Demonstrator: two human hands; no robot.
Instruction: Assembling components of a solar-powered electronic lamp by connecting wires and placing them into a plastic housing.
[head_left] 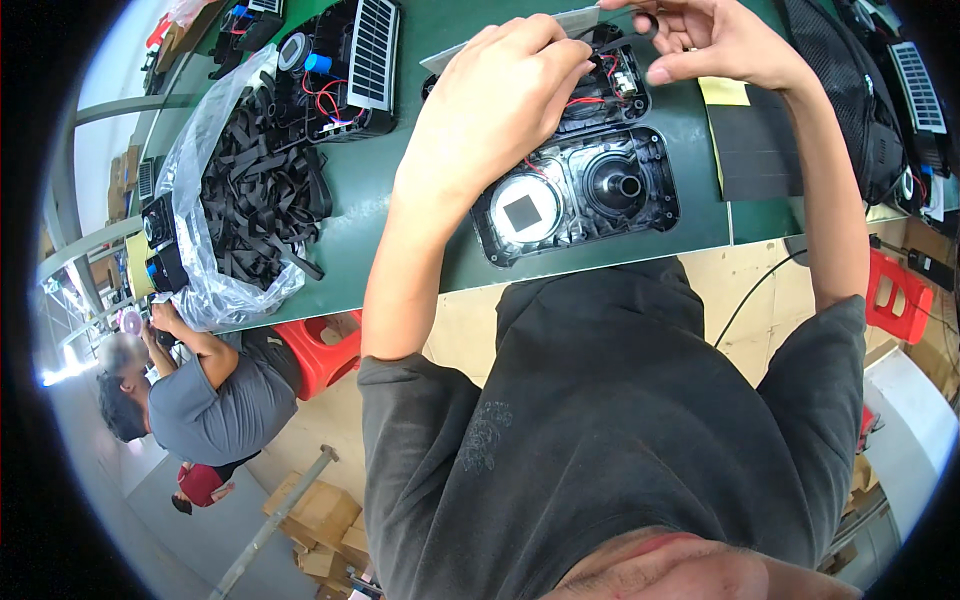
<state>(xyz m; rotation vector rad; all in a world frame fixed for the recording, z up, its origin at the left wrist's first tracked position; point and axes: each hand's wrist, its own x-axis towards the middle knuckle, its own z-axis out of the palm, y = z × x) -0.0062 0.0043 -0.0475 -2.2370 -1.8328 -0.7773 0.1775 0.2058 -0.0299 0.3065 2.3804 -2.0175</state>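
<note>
My left hand (490, 100) is over the open black housing (600, 115), its fingers pressed together on a black strap (637, 38). The strap curves across toward my right hand (725, 45), whose thumb stands apart from the fingers; the strap's bend lies near its fingertips. Inside this housing are red wires and a small circuit board (627, 84). A light panel edge (455, 57) shows behind my left hand, which hides most of it. Just nearer to me lies a separate black shell (655, 185) with a round speaker (523, 208) in it.
On the left, a clear plastic bag (190, 190) holds many black straps (255, 190). Behind it stands another housing with a solar panel (374, 52). Dark sheets (755, 150) and a black mesh bag (840, 90) lie to the right. A co-worker (220, 400) sits at far left.
</note>
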